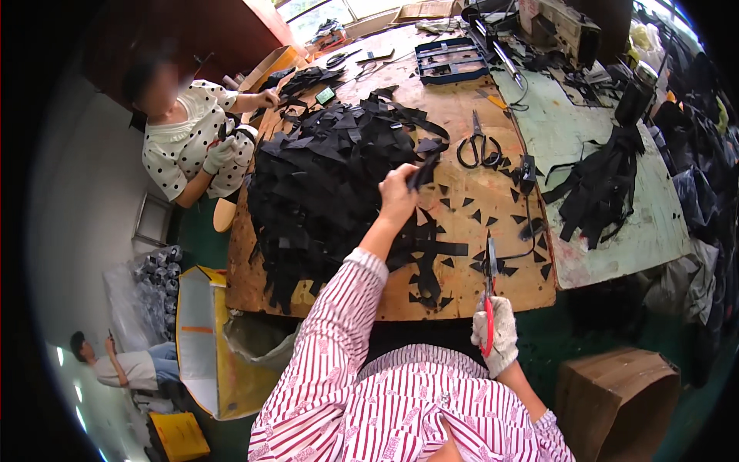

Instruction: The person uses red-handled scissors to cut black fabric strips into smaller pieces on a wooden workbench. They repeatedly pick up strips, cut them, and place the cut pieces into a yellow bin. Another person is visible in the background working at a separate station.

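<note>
My bare left hand [397, 190] grips a black fabric strip [423, 171] at the right side of a large heap of black fabric pieces [323, 192] on the plywood tabletop [385, 296]. My right hand [499, 339], in a whitish work glove, holds red-handled scissors [487, 308] by the table's front edge, their long blades pointing away from me over the wood. Small black triangles [477, 215] lie scattered to the right of the heap. Black-handled scissors [481, 150] rest farther back beside a black cord.
A pale green board [623, 262] with black strips [600, 192] adjoins on the right. A blue tray [450, 73] stands at the back. A co-worker [185, 146] works at the left side; another person [123, 362] is farther behind. A yellow bin [246, 385] and cardboard box [585, 393] flank me.
</note>
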Demonstrator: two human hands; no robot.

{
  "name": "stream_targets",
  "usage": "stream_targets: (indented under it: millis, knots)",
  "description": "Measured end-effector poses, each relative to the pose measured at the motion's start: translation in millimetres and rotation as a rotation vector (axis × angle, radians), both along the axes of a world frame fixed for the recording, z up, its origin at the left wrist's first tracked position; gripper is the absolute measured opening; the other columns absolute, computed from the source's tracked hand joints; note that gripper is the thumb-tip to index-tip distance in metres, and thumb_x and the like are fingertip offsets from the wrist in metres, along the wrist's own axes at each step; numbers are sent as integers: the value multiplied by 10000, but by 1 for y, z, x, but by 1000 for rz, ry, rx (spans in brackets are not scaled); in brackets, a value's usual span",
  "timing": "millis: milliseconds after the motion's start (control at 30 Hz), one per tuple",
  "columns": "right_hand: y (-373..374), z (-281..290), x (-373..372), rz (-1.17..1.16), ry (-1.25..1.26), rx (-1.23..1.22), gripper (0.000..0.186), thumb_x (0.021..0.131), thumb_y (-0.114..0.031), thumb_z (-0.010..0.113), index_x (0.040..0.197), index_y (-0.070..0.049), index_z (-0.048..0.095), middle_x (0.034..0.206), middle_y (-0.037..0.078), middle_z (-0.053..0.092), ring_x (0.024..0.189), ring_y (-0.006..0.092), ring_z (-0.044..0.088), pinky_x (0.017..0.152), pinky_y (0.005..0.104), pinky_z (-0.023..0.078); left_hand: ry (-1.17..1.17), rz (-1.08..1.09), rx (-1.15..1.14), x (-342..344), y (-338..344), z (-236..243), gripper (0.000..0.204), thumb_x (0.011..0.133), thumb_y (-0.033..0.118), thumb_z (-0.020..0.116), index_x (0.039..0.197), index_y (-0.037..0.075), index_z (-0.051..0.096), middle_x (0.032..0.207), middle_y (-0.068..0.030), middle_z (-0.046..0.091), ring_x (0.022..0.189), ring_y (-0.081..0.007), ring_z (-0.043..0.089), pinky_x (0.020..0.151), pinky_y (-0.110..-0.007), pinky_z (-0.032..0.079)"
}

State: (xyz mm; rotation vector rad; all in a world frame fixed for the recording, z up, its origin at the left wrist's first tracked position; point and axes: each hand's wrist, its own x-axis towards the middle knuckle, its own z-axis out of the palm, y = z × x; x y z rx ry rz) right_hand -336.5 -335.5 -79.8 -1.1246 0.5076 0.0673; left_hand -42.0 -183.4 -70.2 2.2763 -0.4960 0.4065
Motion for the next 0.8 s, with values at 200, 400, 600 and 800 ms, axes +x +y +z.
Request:
stream_targets:
  millis: [200,400,600,800]
  knots:
    - [8,10,13,88,-140,-126,308,804,-146,684,991,-44,461,706,10,494,531,84,483,488,236,422,785,-131,-1075,-81,26,58,88,933,142,564,944,55,569,766,-40,600,676,-148,603,646,-230,495]
    - [17,17,21,222,-287,-575,443,730,-234,757,1025,-32,496,779,117,613,665,229,612,626,347,479,806,-80,-1029,-135,43,46,199,916,228,602,990,50,555,707,-13,547,516,-90,487,479,-222,415]
    - [29,35,14,356,-298,-812,561,740,-301,748,1142,-35,461,835,151,635,745,324,636,681,383,492,595,-46,-885,-158,47,48,200,919,222,601,979,37,553,693,-4,537,495,-64,462,451,-203,374]
    - [32,36,11,393,-315,-915,584,748,-339,733,1164,-40,453,873,172,634,769,363,626,686,421,485,532,-90,-806,-169,44,52,170,925,196,591,947,36,541,650,32,491,466,-33,441,411,-183,352]
